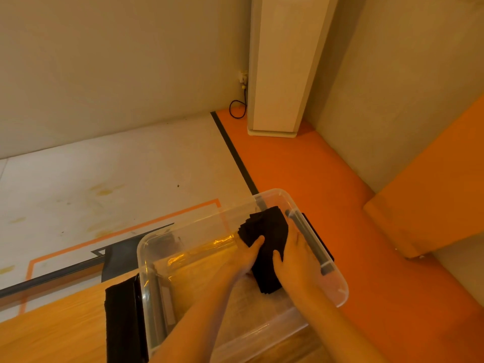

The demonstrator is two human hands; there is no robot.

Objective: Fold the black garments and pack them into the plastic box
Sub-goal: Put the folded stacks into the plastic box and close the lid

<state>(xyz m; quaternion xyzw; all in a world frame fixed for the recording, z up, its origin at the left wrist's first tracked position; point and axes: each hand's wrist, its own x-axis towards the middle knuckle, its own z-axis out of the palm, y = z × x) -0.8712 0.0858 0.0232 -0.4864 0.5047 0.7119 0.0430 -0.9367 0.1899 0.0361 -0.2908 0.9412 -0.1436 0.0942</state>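
Observation:
A clear plastic box (340, 286) stands on a wooden table, open at the top. Inside it, against the right wall, a stack of folded black garments (267, 237) stands on edge. My left hand (245, 260) grips the stack from the left, thumb on its face. My right hand (296, 260) grips it from the right, thumb over the near part and fingers behind. Another black garment (121, 318) lies on the table just left of the box, hanging toward the near edge.
The wooden table (57, 334) ends just beyond the box; a white, orange and black floor lies below. A black handle bar (307, 241) runs along the box's right rim. A white column (277, 74) and an orange bench (432, 205) stand to the right.

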